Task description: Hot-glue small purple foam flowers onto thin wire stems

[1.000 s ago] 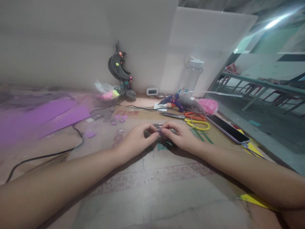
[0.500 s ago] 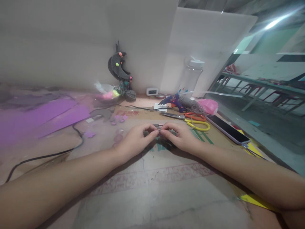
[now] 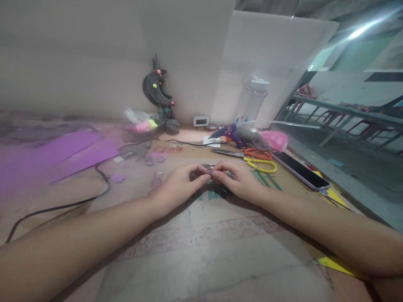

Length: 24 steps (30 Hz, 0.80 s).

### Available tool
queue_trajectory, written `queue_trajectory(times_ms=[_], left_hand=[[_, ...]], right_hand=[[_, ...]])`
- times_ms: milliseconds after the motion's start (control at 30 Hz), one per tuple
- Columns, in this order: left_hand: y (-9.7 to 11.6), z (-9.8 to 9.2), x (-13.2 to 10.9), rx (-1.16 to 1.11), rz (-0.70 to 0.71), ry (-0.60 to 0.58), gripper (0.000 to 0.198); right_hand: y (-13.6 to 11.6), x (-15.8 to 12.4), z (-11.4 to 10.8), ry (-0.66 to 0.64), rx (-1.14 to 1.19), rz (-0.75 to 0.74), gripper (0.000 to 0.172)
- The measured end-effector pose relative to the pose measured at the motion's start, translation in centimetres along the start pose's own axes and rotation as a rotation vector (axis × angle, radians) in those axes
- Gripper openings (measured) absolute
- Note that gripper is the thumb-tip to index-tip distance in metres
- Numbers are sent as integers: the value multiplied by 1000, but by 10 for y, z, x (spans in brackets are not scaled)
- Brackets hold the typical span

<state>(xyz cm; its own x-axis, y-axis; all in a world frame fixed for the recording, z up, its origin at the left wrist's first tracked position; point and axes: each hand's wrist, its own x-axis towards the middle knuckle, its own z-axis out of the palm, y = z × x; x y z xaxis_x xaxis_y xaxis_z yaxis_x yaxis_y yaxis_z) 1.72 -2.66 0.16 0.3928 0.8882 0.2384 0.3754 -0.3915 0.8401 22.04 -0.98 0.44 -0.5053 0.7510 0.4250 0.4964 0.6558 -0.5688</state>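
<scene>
A pinkish tabletop [image 3: 185,131] meets a plain grey wall [image 3: 94,63], and a sheet of cardboard [image 3: 195,152] with red and green print lies across its middle. Purple sheets [image 3: 63,156] spread over the left side, blurred toward the edge. A clear bottle [image 3: 252,102] and a small white clock [image 3: 200,121] stand at the back, beside a dark crescent ornament [image 3: 151,90] dotted with coloured balls. To the right lie a blue glue gun [image 3: 233,135], scissors [image 3: 239,154] with one orange and one yellow handle, and a phone [image 3: 300,171]. Beyond the wall's end, a long table [image 3: 346,110] stands under a bright light [image 3: 362,31].

The person's left hand [image 3: 181,181] and right hand [image 3: 242,181] almost meet above the cardboard, each with thumb and forefinger pinched on a small piece [image 3: 210,172] between them. It looks dark and purplish; the fingertips cover most of it, so its shape cannot be told.
</scene>
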Motion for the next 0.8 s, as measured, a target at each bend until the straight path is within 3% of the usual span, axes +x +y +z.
queue_trajectory(times_ms=[167, 300, 567, 700, 800], left_hand=[[4, -1, 0, 30, -5, 51, 18], [6, -2, 1, 33, -41, 119, 17], [7, -3, 3, 44, -73, 209, 15], [7, -3, 3, 41, -74, 211, 13], [7, -3, 4, 29, -77, 198, 13]], right_hand=[[3, -1, -1, 78, 142, 89, 31], [1, 1, -1, 84, 108, 110, 21], [0, -1, 2, 77, -74, -93, 15], [-2, -4, 1, 5, -117, -237, 17], [-1, -3, 2, -46, -149, -248, 17]])
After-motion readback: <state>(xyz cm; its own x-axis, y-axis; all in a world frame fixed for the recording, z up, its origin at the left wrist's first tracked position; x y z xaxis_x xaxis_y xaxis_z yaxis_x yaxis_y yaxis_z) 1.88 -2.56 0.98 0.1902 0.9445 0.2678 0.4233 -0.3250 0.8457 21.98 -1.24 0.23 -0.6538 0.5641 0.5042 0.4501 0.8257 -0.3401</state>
